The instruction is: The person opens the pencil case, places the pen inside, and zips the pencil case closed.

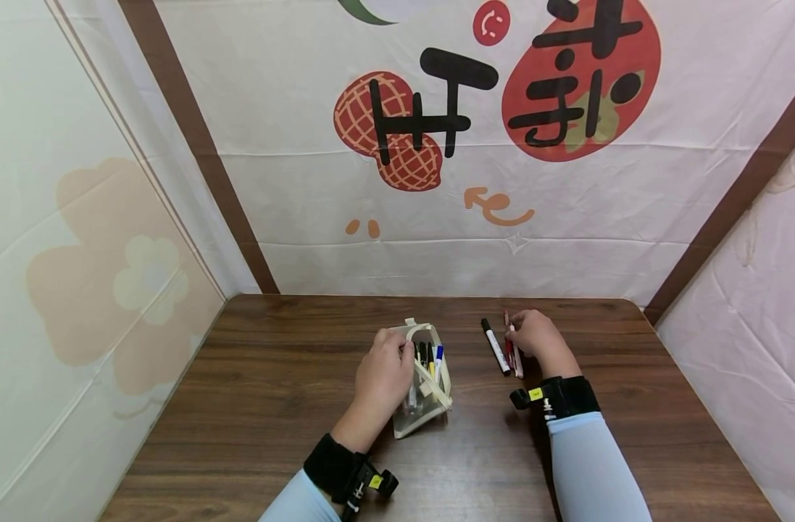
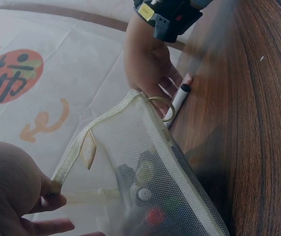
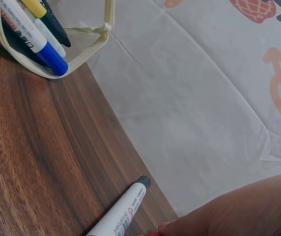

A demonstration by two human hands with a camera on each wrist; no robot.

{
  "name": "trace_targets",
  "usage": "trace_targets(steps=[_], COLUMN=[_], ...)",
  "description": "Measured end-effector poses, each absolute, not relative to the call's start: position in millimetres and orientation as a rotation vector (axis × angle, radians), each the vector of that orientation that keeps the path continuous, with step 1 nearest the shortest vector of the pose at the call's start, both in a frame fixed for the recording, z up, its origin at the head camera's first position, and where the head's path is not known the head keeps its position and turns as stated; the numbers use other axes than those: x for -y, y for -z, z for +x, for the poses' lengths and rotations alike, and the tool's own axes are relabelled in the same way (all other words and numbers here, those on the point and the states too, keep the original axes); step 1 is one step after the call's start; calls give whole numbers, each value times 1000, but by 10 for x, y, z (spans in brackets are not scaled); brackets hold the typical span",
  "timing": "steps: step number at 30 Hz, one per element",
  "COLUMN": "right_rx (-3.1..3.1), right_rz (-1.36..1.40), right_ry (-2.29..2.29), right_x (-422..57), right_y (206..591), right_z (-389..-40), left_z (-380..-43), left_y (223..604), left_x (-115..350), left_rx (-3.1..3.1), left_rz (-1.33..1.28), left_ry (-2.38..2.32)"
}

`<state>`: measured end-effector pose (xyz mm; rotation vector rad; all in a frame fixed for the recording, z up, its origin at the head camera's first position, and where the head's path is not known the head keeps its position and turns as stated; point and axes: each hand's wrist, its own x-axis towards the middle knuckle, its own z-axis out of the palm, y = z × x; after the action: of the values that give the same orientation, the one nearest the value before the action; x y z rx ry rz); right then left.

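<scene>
My left hand (image 1: 385, 366) pinches the edge of a cream mesh pencil case (image 1: 419, 422) and holds its mouth open. Inside, several pens and markers stand cap up, among them a blue-capped marker (image 3: 54, 60) and a yellow pen with a black cap (image 3: 44, 19). To the right, my right hand (image 1: 539, 339) has its thumb and fingers around the upper part of red and pinkish pens (image 1: 509, 355) at the table. A white marker with a black cap (image 1: 496, 348) lies just left of them. The right fingertips are mostly out of the right wrist view.
Everything stands on a brown wood-grain table (image 1: 240, 406). A white printed cloth (image 1: 293, 196) hangs right behind its back edge, with more cloth along both sides. The case has a metal ring (image 2: 167, 109) at its corner.
</scene>
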<state>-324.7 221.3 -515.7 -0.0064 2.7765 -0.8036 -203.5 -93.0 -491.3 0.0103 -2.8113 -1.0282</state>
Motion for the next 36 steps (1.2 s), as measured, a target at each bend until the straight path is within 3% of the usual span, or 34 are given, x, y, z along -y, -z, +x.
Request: trace_targets(steps=[24, 36], right_rx=[-2799, -2576], right_rz=[3, -80], right_ry=[826, 1491], right_x=[-2241, -1920], right_y=[5031, 4808], right_z=[-3217, -3144], left_z=[-2036, -2036], left_y=[4930, 4927], left_x=[927, 926], left_rx=[2811, 2821], left_rz=[5, 8], left_ry=[1030, 1038])
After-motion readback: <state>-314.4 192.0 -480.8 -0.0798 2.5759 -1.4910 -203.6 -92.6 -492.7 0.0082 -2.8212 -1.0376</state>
